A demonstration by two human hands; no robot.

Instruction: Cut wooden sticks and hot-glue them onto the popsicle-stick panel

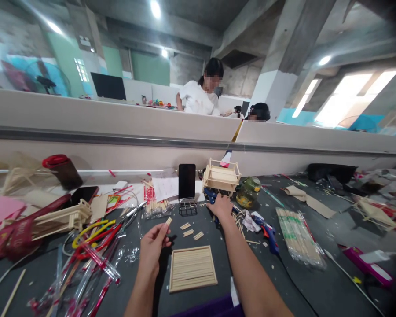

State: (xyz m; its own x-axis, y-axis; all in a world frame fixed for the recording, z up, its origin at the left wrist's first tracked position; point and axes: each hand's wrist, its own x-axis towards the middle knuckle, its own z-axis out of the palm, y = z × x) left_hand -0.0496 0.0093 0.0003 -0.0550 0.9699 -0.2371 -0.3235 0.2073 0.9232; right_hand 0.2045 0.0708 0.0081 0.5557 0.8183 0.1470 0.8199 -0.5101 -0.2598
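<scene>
My left hand [154,244] is closed in a pinch on a short bundle of wooden sticks [168,221]. My right hand [221,207] reaches forward, thumb and fingers apart, over a blue tool [211,195] whose kind I cannot make out; part of it is hidden. Behind that hand stands a small wooden stick model [221,176] with a railing. Several short stick pieces [188,233] lie between my hands. Nearer to me is a flat rectangular stick panel [193,268] with a raised rim.
A phone [186,181] leans upright on a wire stand [187,207]. To the right are a glass jar [247,193], a blue glue gun [267,233] with its cord and packed sticks [298,235]. Plastic tubes and wrappers [95,259] clutter the left. A partition [119,114] rises behind; people are beyond it.
</scene>
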